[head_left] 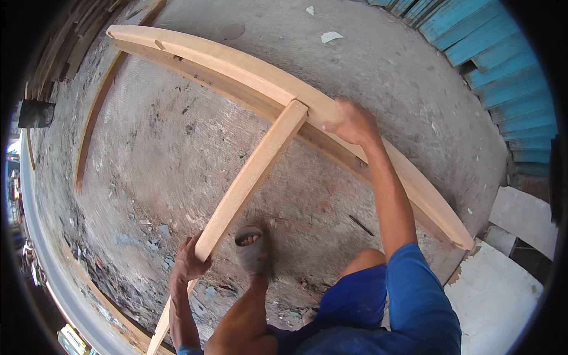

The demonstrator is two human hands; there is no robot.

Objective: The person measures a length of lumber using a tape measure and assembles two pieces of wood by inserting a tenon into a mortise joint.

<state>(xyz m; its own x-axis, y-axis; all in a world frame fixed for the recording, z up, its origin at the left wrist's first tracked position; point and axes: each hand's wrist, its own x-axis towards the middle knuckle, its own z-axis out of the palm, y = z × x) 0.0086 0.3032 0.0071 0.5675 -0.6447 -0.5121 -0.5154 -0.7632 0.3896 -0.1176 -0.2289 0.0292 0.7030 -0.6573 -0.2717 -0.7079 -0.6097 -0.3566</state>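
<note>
A long pale wooden beam (236, 65) runs from the upper left down to the lower right, appearing curved in this wide view. Against its near side, around the middle, sits the end of a second wooden beam (248, 171), which reaches back toward my lower left. My left hand (189, 260) wraps round this second beam well below the joint. Just right of the joint, my right hand (355, 121) grips the long beam from above, thumb on the near side and fingers over the far side.
Rough concrete floor (165, 136) with scattered chips lies underneath. A thin timber strip (94, 124) rests at the left, near stacked boards (77, 35). Blue metal sheeting (497, 71) stands at upper right, pale slabs (497, 290) at lower right. My sandalled foot (253, 251) is beside the second beam.
</note>
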